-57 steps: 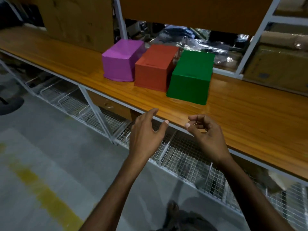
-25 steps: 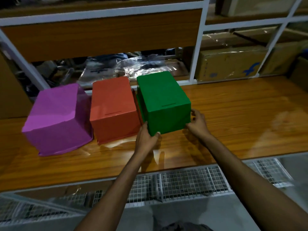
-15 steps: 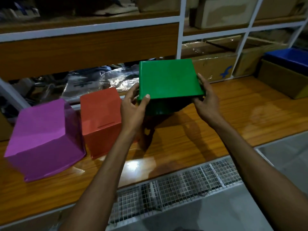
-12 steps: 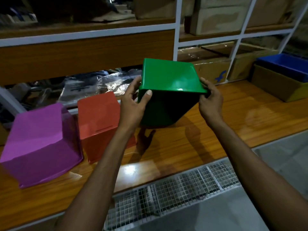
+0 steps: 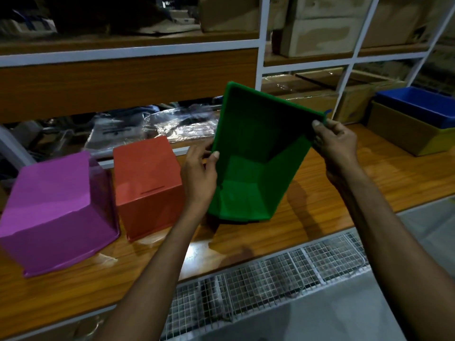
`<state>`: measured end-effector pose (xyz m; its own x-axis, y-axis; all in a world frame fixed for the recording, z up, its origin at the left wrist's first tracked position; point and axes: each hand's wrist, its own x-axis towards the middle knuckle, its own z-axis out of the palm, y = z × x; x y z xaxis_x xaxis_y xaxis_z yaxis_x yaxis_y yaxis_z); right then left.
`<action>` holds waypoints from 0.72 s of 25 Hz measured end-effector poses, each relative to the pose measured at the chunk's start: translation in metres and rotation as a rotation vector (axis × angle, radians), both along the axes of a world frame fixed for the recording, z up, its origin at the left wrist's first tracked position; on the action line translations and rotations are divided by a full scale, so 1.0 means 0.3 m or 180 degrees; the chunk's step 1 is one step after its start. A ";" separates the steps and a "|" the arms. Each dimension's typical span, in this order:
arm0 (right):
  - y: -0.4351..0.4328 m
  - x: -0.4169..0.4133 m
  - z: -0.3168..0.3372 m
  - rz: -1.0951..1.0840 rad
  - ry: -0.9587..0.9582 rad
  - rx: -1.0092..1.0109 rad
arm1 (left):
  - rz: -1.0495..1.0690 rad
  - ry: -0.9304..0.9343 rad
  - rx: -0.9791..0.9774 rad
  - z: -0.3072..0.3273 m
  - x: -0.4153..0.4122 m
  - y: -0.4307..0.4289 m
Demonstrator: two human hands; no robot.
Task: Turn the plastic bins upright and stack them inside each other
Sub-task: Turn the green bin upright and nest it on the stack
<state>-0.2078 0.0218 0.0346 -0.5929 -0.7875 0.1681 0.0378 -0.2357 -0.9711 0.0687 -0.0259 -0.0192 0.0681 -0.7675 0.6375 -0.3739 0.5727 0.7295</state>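
Note:
I hold a green plastic bin [image 5: 248,183] between both hands, tilted with its open mouth facing me so its inside shows, and its lower edge close over the wooden bench [image 5: 369,190]. My left hand [image 5: 199,173] grips its left rim, thumb over the edge. My right hand [image 5: 334,143] pinches the upper right corner of the rim. To the left, an orange-red bin [image 5: 147,188] and a purple bin [image 5: 56,210] stand upside down side by side on the bench.
A white-framed shelf unit [image 5: 261,57] with cardboard boxes and plastic wrap rises behind the bench. At the far right a blue tray [image 5: 418,107] sits in a cardboard box. Wire mesh baskets [image 5: 258,279] hang below the bench's front edge.
Both hands took hold of the upside-down green bin, lifted it off the bench and turned it over, so its opening now faces me. The orange-red and purple bins stayed put.

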 end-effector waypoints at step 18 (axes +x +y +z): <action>0.029 -0.002 0.055 0.1172 0.0068 0.1032 | -0.1025 0.0989 0.2914 0.049 0.032 -0.124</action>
<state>-0.2083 0.0307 0.0510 -0.2644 -0.9580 -0.1115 0.0411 0.1043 -0.9937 0.0784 -0.0631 -0.0044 -0.1652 -0.9626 -0.2145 -0.0199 -0.2142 0.9766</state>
